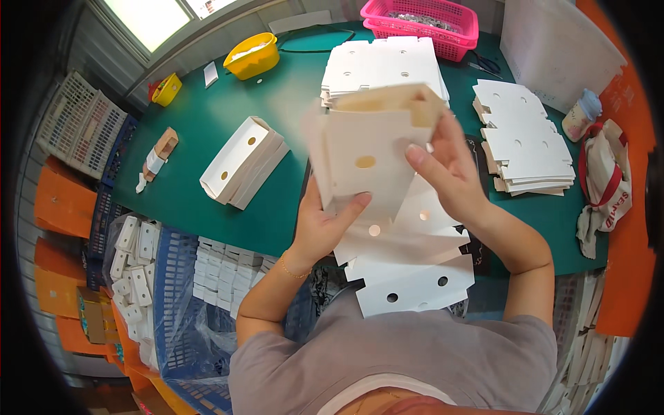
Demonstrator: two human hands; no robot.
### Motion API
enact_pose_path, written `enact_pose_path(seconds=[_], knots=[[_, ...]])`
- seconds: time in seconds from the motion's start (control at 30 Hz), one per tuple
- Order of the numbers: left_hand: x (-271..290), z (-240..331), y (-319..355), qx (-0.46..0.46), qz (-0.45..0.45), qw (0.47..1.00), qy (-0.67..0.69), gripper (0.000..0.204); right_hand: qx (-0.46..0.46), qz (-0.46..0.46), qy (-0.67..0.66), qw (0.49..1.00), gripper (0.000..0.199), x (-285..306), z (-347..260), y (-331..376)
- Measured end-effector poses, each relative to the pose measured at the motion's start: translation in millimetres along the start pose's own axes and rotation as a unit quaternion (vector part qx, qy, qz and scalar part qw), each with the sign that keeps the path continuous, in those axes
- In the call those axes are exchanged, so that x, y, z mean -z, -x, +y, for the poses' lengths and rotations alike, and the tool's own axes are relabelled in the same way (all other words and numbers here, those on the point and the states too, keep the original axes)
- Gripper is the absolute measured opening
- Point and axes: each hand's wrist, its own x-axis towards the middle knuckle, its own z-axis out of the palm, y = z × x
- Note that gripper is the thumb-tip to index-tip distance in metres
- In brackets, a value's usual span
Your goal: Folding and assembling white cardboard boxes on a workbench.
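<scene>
A white cardboard box (377, 142), partly folded, is raised in front of me with its tan inside showing at the top. A round hole pierces its near panel. My left hand (330, 220) grips its lower left side, thumb on the near panel. My right hand (449, 169) is closed on its upper right side, and a small white spot by that thumb is too small to make out. Beneath my hands lie flat white die-cut blanks (415, 266) with round holes, overhanging the table's near edge. To the left, a few folded white boxes (238, 162) sit nested together.
Flat blanks are stacked behind (380, 66) and at the right (526, 142) on the green table (187, 197). Pink basket (453, 45), yellow tubs (252, 57), scissors (487, 63) and a bottle (582, 114) stand around. Below left, a blue crate (173, 297) holds several finished boxes.
</scene>
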Motion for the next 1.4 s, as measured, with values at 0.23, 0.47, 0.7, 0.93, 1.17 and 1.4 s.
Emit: enact_pose_path(seconds=[0.23,0.47,0.7,0.93,1.17,1.4], knots=[[-14.2,-22.2,-6.1,-0.006,-0.106,0.991,-0.084,0.052,-0.052,0.016,-0.208,0.977,0.062,-18.1,4.5,6.2],[-33.5,2.4,-3.5,0.008,-0.073,0.997,0.016,0.067,-0.086,0.009,-0.152,0.985,0.035,-6.9,-10.5,9.6],[-40.2,56.5,-9.2,-0.113,0.021,0.981,0.157,0.019,0.041,-0.066,-0.105,0.991,0.028,-12.2,-34.0,29.4],[-45.5,53.6,-2.5,-0.106,0.049,0.979,0.165,0.017,0.043,-0.069,-0.120,0.989,0.029,-12.7,-22.1,37.4],[-48.1,48.8,-13.6,-0.109,0.057,0.984,0.132,0.016,0.021,-0.027,-0.092,0.995,0.029,-9.1,-13.5,29.4],[-38.0,43.5,-23.3,-0.056,0.062,0.972,0.218,0.016,0.045,-0.047,-0.096,0.993,0.058,-14.6,7.8,31.1]])
